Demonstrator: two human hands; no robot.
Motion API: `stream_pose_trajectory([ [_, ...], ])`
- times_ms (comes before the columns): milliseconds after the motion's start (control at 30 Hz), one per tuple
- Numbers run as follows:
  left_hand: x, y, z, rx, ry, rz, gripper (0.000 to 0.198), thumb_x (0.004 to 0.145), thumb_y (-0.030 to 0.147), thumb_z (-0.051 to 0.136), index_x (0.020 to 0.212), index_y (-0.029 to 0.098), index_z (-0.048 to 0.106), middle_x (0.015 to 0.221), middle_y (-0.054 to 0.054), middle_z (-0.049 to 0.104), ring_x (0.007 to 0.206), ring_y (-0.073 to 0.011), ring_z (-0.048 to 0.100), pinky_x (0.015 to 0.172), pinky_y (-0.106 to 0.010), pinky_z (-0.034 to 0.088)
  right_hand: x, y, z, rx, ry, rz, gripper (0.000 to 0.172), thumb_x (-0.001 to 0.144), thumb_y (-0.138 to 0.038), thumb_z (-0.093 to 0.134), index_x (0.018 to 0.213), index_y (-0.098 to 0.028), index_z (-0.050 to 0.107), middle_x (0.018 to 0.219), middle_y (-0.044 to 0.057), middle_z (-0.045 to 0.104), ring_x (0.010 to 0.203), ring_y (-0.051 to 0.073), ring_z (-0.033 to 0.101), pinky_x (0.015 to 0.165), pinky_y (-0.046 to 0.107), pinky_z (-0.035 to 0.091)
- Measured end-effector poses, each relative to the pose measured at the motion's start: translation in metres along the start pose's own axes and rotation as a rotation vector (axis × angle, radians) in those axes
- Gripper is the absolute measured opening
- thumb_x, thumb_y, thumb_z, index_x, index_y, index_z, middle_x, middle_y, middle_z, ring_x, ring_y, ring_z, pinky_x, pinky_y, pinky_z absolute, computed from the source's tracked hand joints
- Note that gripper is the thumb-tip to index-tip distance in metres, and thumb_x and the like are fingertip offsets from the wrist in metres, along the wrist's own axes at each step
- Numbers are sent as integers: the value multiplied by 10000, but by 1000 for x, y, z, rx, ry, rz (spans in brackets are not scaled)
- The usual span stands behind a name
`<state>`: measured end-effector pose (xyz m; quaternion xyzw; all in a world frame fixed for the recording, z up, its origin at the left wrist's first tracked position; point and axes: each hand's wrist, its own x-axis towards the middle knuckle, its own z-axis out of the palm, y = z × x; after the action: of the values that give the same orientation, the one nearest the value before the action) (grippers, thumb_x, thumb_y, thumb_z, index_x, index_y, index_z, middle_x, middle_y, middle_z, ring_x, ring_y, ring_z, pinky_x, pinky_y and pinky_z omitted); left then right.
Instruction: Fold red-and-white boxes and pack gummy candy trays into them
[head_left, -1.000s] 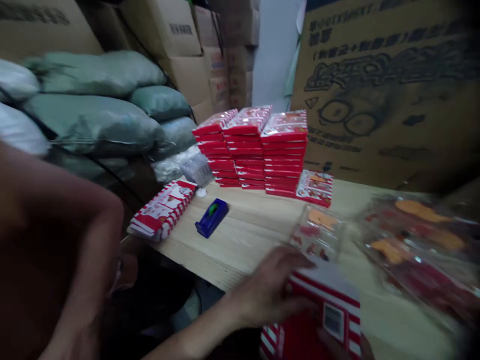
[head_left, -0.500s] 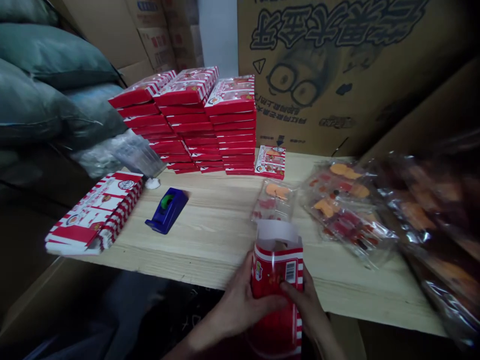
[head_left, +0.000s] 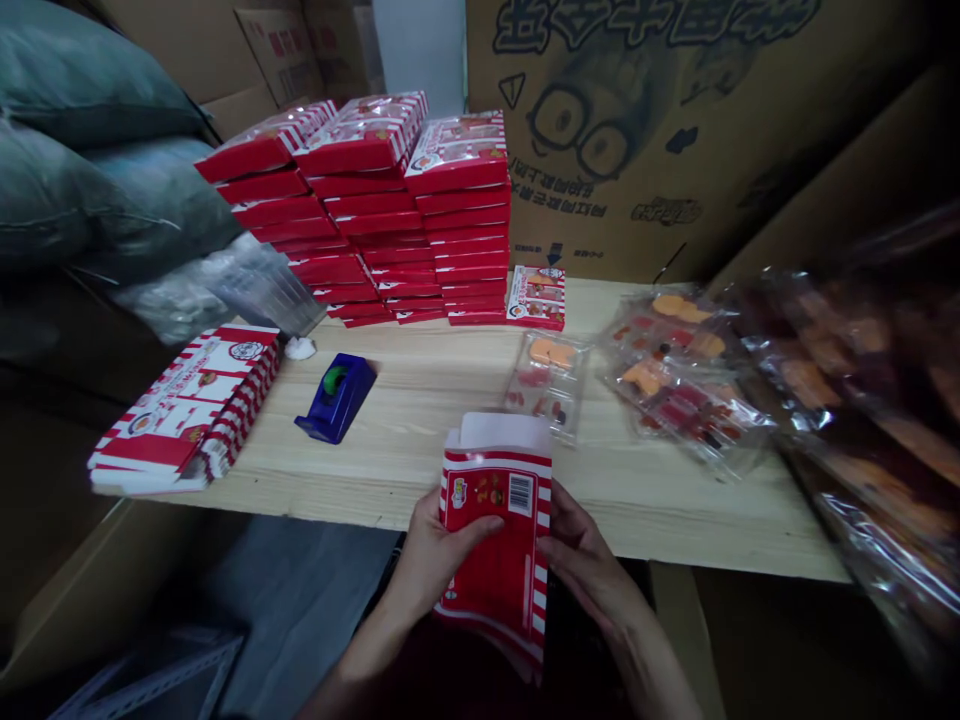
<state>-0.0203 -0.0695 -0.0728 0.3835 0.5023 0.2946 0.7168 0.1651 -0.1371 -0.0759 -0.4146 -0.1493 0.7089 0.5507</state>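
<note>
Left fingers (head_left: 474, 532) and right fingers (head_left: 564, 557) grasping red carton (head_left: 499, 565), clear pack (head_left: 553, 388) holding orange pieces (head_left: 551, 352)

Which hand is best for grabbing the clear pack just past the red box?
Probably the right hand: it's nearer the clear pack, holding the right edge of the red box. The left hand grips the box's other side, farther away.

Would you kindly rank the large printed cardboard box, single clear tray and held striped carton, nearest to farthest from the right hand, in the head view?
1. Held striped carton, in the right hand.
2. Single clear tray, just beyond.
3. Large printed cardboard box, at the back.
</note>
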Motion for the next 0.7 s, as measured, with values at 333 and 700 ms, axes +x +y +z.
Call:
stream_pose_trajectory([
  [333, -9, 3, -43, -129, -372, -26, 450, 893, 305, 781, 1317, 211, 662, 1171, -85, 783, 1008, -225, 754, 890, -314, 570, -8, 21, -9, 2, 47, 32, 527, 893, -264, 804, 1381, -359, 628, 1329, 41, 747, 1222, 243, 700, 1092, 436, 537],
  [700, -5, 12, -47, -173, -5, 257, 617, 826, 221, 831, 1389, 255, 579, 1133, -71, 780, 1013, -188, 750, 915, -286, 574, -9, 10, -6, -126, -48, 73, 628, 945, -289, 744, 1516, -387, 502, 1483, 56, 644, 1364, 266, 605, 1156, 499, 479],
])
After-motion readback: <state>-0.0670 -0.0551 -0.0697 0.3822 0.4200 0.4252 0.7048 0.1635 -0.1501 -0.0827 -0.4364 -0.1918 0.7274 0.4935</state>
